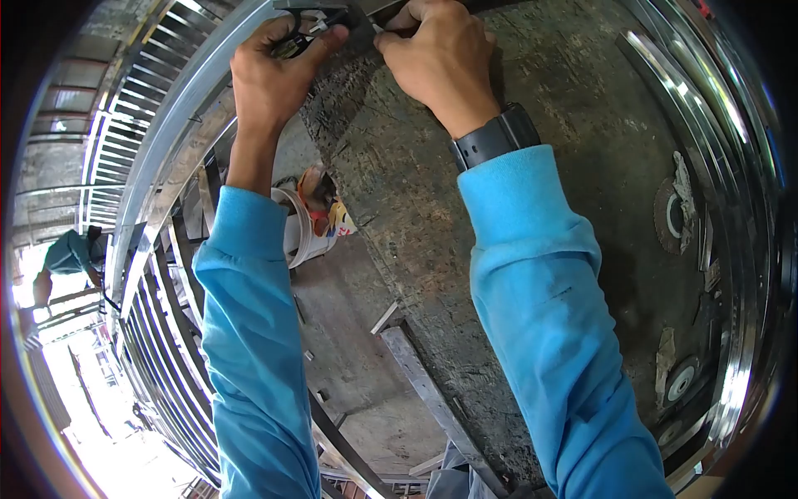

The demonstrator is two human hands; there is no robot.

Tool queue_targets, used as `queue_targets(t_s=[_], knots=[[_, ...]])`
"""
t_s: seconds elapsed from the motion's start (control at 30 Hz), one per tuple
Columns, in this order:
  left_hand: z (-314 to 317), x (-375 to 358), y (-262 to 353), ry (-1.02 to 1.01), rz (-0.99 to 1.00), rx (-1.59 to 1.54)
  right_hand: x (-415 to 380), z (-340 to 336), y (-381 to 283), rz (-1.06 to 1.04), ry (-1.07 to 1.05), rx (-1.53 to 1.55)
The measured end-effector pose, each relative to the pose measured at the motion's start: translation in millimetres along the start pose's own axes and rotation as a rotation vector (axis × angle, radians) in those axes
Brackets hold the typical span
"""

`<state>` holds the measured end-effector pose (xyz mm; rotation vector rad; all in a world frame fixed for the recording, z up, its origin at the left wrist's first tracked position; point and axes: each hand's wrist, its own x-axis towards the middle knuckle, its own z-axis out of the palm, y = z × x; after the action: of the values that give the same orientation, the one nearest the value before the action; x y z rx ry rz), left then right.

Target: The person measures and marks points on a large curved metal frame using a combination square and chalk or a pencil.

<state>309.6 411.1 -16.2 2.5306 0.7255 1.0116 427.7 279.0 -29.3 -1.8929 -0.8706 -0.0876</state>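
At the top of the head view, my left hand is closed around a dark clamp-like tool with black and metallic parts, its thumb pressed on it. Just to the right, my right hand is closed, fingers curled at the far edge of the worn dark tabletop. A small thin metal piece shows at its fingertips; the rest of what it grips is hidden. The two hands are close together but apart. A black band is around my right wrist.
A white bucket with rags stands below the table edge. Grinding discs and long metal bars lie at the right. A metal strip runs near the lower table edge. Another person is at the far left.
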Motion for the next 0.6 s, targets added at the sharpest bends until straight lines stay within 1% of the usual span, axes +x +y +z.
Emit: queue_targets(t_s=[0.03, 0.1, 0.17, 0.2, 0.23, 0.3, 0.37, 0.4, 0.43, 0.47, 0.5, 0.53, 0.57, 0.6], knots=[[-0.7, -0.1, 3.9, 0.003, -0.002, 0.001, 0.0, 0.4, -0.8, 0.006, -0.003, -0.025], [-3.6, -0.3, 11.6, -0.059, -0.045, -0.023, 0.4, 0.9, -2.3, 0.009, -0.011, -0.049], [-3.8, -1.6, 14.6, -0.064, -0.087, -0.057, 1.3, -4.3, -9.5, 0.108, -0.022, 0.089], [-3.5, -2.4, 15.0, -0.071, -0.124, -0.094, 0.4, -4.8, -10.8, 0.108, -0.024, 0.088], [-3.1, -2.5, 14.6, -0.070, -0.125, -0.095, -0.1, -5.3, -11.9, 0.098, -0.007, 0.129], [-2.4, -1.5, 13.4, -0.054, -0.056, -0.062, 0.3, -2.3, -9.0, 0.088, 0.010, 0.170], [-3.1, -1.1, 11.9, -0.060, -0.063, -0.054, 1.9, 3.5, -4.4, -0.048, 0.082, 0.157], [-3.3, -1.0, 11.2, -0.069, -0.070, -0.046, 0.7, 4.4, -1.1, -0.048, 0.083, 0.158], [-2.8, -0.6, 10.2, -0.068, -0.069, -0.045, -1.4, 0.4, -4.8, 0.003, 0.048, 0.068], [-1.9, -0.5, 9.1, -0.048, -0.026, -0.044, -2.9, -3.0, -8.0, 0.054, 0.013, -0.024], [-1.3, -0.4, 8.4, -0.029, 0.017, -0.043, -3.2, -4.8, -10.5, 0.054, 0.014, -0.023], [-1.5, -0.4, 8.7, -0.028, 0.017, -0.043, -3.4, -5.9, -13.0, 0.103, -0.017, -0.064], [-1.9, -0.5, 9.2, -0.045, -0.023, -0.029, -3.5, -6.1, -14.2, 0.152, -0.049, -0.104], [-2.5, -0.5, 9.6, -0.062, -0.062, -0.014, -3.6, -5.1, -13.5, 0.138, -0.046, -0.095]])
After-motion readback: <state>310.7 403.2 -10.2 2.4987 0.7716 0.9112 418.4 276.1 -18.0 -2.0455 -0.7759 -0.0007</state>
